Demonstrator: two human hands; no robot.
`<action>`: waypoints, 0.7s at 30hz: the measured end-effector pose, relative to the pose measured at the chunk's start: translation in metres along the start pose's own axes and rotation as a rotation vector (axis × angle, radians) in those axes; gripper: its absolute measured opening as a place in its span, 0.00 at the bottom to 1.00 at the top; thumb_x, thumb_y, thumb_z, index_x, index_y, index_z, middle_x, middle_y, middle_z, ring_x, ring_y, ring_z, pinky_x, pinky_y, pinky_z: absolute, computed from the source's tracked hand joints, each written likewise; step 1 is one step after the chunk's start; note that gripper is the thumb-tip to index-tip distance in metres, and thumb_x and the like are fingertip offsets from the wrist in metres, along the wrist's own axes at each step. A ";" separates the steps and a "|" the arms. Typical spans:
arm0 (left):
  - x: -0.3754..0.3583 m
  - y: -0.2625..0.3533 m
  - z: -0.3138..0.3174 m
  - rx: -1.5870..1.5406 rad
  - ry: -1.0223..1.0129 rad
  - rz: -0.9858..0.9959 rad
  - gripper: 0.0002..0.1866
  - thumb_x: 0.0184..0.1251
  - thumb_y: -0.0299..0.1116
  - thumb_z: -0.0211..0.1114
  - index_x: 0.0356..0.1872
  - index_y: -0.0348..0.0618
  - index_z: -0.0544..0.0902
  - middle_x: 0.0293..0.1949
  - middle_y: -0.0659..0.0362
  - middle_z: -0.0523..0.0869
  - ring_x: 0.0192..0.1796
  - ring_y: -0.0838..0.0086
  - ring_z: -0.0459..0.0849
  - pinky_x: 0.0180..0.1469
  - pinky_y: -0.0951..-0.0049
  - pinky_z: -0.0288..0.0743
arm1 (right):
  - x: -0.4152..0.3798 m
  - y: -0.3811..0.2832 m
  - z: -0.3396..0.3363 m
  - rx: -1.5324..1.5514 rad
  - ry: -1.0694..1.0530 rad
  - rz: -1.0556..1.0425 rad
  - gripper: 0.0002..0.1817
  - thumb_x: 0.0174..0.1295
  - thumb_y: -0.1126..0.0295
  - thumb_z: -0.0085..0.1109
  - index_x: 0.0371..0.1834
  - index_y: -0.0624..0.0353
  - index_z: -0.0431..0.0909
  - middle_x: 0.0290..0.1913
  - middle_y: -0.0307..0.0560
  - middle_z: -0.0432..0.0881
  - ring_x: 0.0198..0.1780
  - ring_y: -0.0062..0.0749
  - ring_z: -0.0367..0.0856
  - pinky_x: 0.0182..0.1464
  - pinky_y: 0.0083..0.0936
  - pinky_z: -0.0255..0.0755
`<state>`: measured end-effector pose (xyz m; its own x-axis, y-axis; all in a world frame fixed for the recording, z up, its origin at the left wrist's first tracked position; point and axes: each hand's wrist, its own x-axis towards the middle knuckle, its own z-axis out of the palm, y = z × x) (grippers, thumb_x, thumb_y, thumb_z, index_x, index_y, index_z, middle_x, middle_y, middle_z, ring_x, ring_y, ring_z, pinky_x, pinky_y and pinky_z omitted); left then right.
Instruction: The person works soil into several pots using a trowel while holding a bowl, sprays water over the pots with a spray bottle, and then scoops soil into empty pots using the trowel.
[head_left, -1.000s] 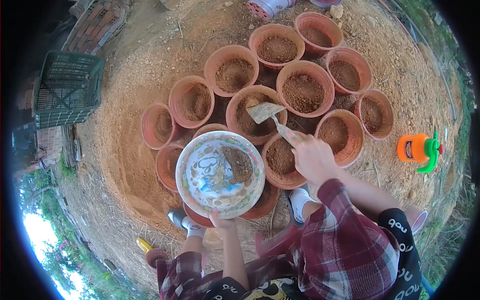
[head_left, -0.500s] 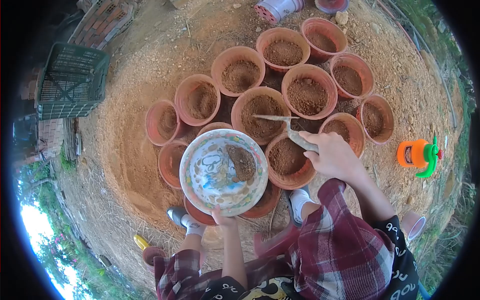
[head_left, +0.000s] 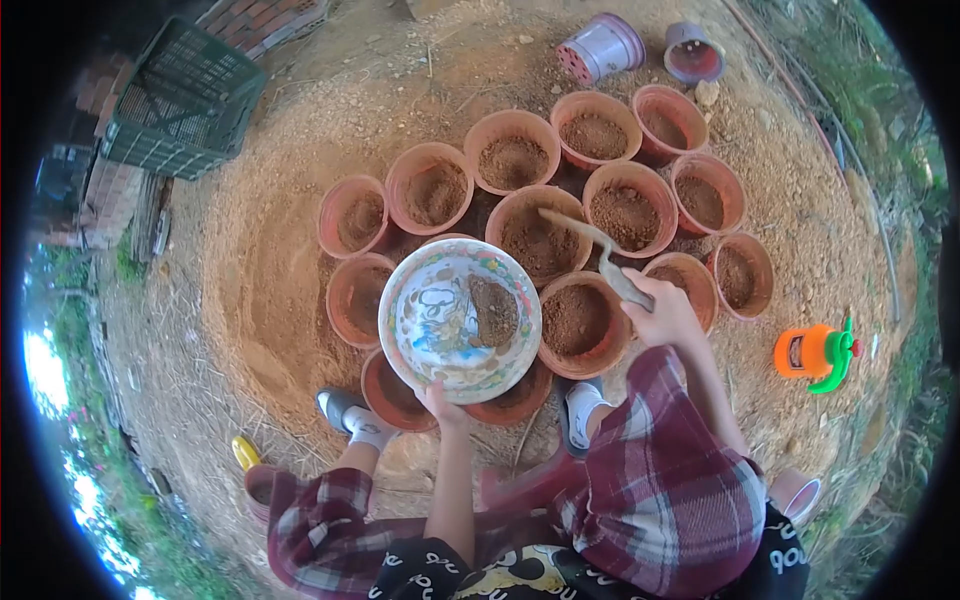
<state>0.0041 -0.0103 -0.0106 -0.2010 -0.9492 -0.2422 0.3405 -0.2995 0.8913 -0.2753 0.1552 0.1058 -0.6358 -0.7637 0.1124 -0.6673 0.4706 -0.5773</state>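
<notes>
My left hand grips the lower rim of a patterned enamel basin, tilted toward me. A patch of brown soil lies on the basin's right side. My right hand is closed around the handle of a trowel. The trowel's narrow blade reaches over a terracotta-coloured pot that has soil inside. Just below the trowel is another soil-filled pot. The basin hangs above the nearer pots and partly hides them.
Several similar pots with soil, such as this one, cluster around. Two purple pots lie at the back. An orange spray bottle stands at right. A green crate sits at upper left. My feet flank the nearest pots.
The view has shifted, so the pots appear lower. The trowel blade has swung from level to slanting, its tip pointing up-left over the middle pot. Both hands keep their holds.
</notes>
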 end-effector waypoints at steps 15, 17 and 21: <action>-0.014 0.042 0.020 0.034 -0.033 0.222 0.35 0.49 0.21 0.54 0.63 0.29 0.58 0.58 0.46 0.68 0.57 0.64 0.72 0.59 0.70 0.64 | -0.091 -0.032 -0.091 0.929 -0.434 0.517 0.17 0.52 0.71 0.55 0.45 0.67 0.69 0.33 0.43 0.75 0.29 0.26 0.76 0.27 0.23 0.71; -0.017 0.049 0.021 0.040 -0.002 0.225 0.36 0.49 0.21 0.54 0.64 0.30 0.57 0.58 0.46 0.68 0.57 0.64 0.72 0.58 0.70 0.65 | -0.076 -0.038 -0.101 0.628 -0.502 0.538 0.16 0.53 0.70 0.55 0.43 0.67 0.70 0.31 0.44 0.76 0.29 0.25 0.76 0.28 0.23 0.71; -0.031 0.064 0.034 0.140 0.067 0.247 0.34 0.49 0.21 0.54 0.63 0.32 0.60 0.53 0.48 0.74 0.51 0.66 0.76 0.53 0.72 0.69 | -0.055 -0.090 -0.115 0.038 -0.564 0.241 0.14 0.59 0.63 0.50 0.42 0.62 0.72 0.28 0.49 0.77 0.30 0.33 0.78 0.35 0.27 0.71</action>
<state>0.0007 0.0031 0.0673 -0.0654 -0.9973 -0.0319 0.2403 -0.0468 0.9696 -0.2254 0.2058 0.2449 -0.4566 -0.7588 -0.4644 -0.5094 0.6510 -0.5628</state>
